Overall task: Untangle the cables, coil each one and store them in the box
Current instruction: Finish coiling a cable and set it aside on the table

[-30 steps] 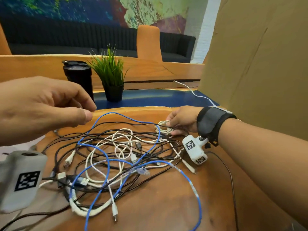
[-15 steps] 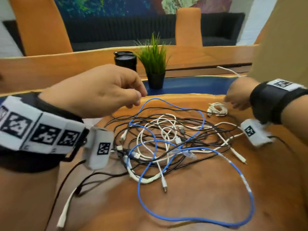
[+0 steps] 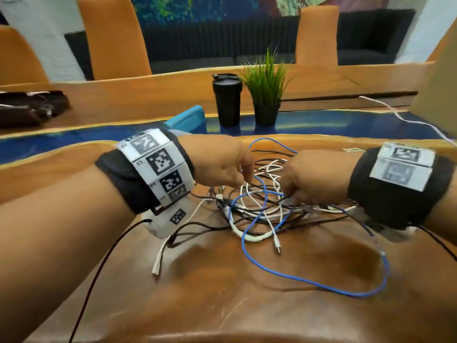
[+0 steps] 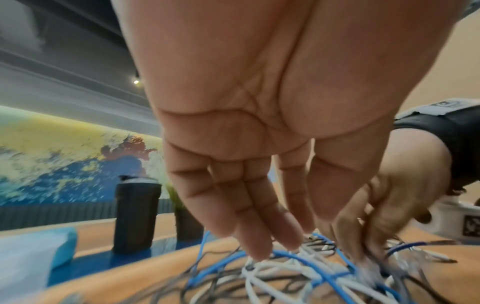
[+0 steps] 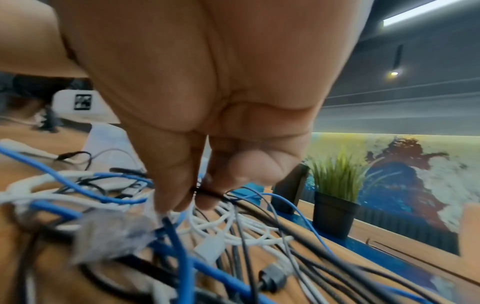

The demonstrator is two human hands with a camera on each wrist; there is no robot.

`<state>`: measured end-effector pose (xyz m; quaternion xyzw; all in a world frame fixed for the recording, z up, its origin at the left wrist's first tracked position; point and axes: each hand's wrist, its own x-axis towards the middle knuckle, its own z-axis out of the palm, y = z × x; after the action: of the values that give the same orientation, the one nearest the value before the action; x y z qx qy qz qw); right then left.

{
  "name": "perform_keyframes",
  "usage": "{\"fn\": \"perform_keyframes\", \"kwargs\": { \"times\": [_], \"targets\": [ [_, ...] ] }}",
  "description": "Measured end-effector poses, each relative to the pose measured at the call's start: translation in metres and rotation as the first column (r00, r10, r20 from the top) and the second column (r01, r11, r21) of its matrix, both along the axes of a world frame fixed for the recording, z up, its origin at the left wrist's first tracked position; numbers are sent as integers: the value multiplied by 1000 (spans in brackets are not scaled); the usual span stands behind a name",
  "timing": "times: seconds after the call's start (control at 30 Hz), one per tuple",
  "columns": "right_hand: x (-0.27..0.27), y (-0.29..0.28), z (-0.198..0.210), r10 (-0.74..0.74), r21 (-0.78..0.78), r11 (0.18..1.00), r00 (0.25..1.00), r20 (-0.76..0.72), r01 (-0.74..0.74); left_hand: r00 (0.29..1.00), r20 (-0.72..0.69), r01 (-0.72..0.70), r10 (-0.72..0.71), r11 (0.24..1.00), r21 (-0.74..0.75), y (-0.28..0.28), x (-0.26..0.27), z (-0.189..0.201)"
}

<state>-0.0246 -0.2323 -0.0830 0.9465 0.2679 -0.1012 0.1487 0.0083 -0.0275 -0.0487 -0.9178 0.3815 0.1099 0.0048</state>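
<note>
A tangle of blue, white and black cables lies on the wooden table. My left hand reaches down onto its far left side, fingers straight, tips touching a blue loop and white cable. My right hand is dug into the middle of the tangle, where thumb and fingers pinch a thin black cable. A small coiled white cable lies behind the right wrist. A tall cardboard face stands at the right edge.
A black tumbler and a potted grass plant stand behind the tangle. A teal object lies to their left and a dark bag at the far left. A white cable trails at back right.
My left hand came down from a raised position onto the tangle. My right hand moved from the small white coil to the tangle's middle and took hold of a black cable.
</note>
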Motion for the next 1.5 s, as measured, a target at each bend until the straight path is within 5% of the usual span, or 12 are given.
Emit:
{"fn": "perform_keyframes", "kwargs": {
  "times": [0.13,0.27,0.43,0.53,0.63,0.73,0.9,1.03,1.2,1.5],
  "targets": [
    [0,-13,39,-149,366,925,982,114,98,994,-111,-34,22,993,-111,19,3,-12],
    [-1,-19,85,-270,817,576,946,180,9,993,-87,-111,85,920,-375,32,14,0],
    [26,-52,121,-505,988,144,855,119,-53,914,-405,-363,18,480,-798,54,34,32],
    [44,-77,132,-540,996,-88,840,-54,8,823,-552,-511,-135,250,-822,61,40,43],
    [54,-92,128,-491,968,-243,853,-175,58,732,-645,-632,-219,134,-763,60,43,46],
    [58,-95,116,-424,950,-286,872,-243,125,609,-721,-746,-332,71,-662,53,40,46],
    [64,-92,99,-462,942,-288,838,-292,169,455,-734,-806,-504,116,-580,47,36,47],
    [66,-92,94,-482,942,-278,821,-308,190,488,-716,-772,-499,137,-621,41,30,50],
    [56,-84,105,-373,930,-326,882,-289,167,622,-648,-694,-440,74,-716,32,26,47],
    [32,-62,143,-357,954,-285,913,-195,92,671,-593,-611,-445,122,-782,33,11,56]
  ]
}}
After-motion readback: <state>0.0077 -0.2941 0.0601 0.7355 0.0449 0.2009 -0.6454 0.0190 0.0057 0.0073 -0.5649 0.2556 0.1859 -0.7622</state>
